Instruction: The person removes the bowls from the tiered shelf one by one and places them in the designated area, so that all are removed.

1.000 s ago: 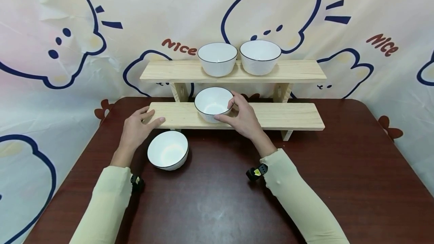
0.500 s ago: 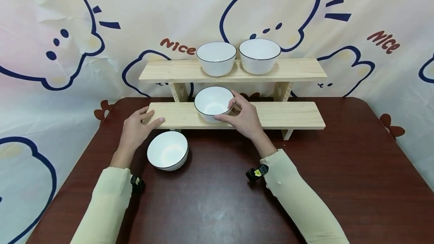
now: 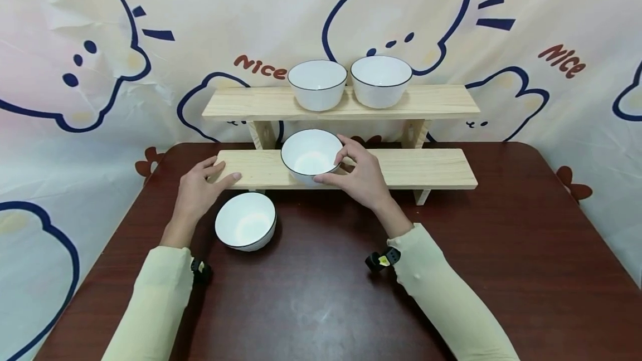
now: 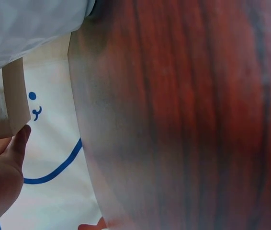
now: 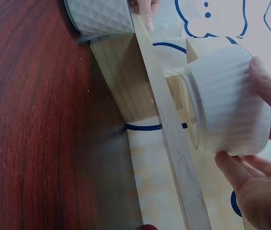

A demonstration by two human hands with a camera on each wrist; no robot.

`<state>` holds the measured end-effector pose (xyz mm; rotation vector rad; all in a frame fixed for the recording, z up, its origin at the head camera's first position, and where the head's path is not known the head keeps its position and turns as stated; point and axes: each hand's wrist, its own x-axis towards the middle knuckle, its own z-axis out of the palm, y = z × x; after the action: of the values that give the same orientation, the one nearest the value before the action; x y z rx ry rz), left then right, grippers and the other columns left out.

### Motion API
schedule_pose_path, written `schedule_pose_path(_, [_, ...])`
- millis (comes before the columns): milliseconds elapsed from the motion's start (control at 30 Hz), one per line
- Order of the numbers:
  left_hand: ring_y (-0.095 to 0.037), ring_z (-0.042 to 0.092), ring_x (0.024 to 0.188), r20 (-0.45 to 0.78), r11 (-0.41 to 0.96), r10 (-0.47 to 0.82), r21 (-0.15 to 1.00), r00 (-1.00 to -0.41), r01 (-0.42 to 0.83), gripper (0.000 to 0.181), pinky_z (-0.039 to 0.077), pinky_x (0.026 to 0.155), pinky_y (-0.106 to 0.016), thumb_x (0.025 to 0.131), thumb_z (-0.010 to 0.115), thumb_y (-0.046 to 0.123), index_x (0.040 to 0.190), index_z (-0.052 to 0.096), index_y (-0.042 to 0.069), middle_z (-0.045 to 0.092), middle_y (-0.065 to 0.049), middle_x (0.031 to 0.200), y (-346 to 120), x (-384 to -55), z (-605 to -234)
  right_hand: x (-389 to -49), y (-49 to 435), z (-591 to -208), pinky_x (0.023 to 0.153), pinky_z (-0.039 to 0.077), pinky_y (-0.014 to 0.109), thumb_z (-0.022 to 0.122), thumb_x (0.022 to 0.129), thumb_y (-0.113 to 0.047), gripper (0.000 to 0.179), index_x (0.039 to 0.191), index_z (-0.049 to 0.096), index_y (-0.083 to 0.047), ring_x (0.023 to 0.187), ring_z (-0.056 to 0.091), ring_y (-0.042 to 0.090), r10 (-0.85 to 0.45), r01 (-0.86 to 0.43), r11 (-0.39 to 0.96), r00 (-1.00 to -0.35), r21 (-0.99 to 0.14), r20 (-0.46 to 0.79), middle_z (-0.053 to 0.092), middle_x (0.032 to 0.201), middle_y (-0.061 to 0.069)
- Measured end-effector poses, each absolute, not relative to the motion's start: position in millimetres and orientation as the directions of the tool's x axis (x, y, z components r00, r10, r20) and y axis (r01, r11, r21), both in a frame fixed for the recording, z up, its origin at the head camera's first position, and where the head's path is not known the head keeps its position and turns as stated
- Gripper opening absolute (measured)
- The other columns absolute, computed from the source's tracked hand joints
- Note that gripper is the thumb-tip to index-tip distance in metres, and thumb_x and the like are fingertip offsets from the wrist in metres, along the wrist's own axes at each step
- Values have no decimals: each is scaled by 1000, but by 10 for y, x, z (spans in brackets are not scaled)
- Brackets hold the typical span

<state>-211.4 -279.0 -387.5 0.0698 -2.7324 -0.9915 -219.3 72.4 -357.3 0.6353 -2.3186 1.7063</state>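
Note:
My right hand [image 3: 362, 176] pinches a white, dark-rimmed bowl [image 3: 307, 155] by its right side, thumb in front and fingers at the rim. In the right wrist view this bowl [image 5: 233, 103] is ribbed outside; whether its base touches the lower wooden shelf [image 3: 426, 169] I cannot tell. At that shelf's left end my left hand [image 3: 197, 191] grips the board between thumb and fingers, as the left wrist view shows at the board's end [image 4: 13, 98]. Just in front of the shelf, near the left hand, a second white bowl [image 3: 246, 222] stands upright on the table.
Two more white bowls, the left one [image 3: 317, 87] and the right one [image 3: 381, 82], stand side by side on the upper shelf [image 3: 241, 103]. The dark wood table [image 3: 321, 294] extends in front. Behind hangs a printed cloth [image 3: 200, 15].
The bowl in my right hand has shifted slightly left and looks a little larger. My left hand keeps its place on the shelf end. The whole view has drifted slightly.

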Motion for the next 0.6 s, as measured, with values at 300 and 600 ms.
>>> schedule_pose_path(300, [-44,42,139,186,765,-131,644,-974,20,73,42,104,-60,92,74,46,141,54,-5,42,-21,155,-2803,-2094,-3853,-2117,746,-3563,105,44,49,98,67,-21,46,80,59,0,135,48,28,-271,-459,306,-882,-834,385,53,145,10])
schedule_pose_path(600, [-44,42,139,198,766,-121,642,-973,35,72,41,104,-60,92,74,46,141,55,-5,43,-22,155,-2798,-2100,-3872,-2017,764,-3537,103,46,45,98,66,-22,47,80,59,-1,135,48,27,-306,-467,318,-874,-825,377,53,145,8])
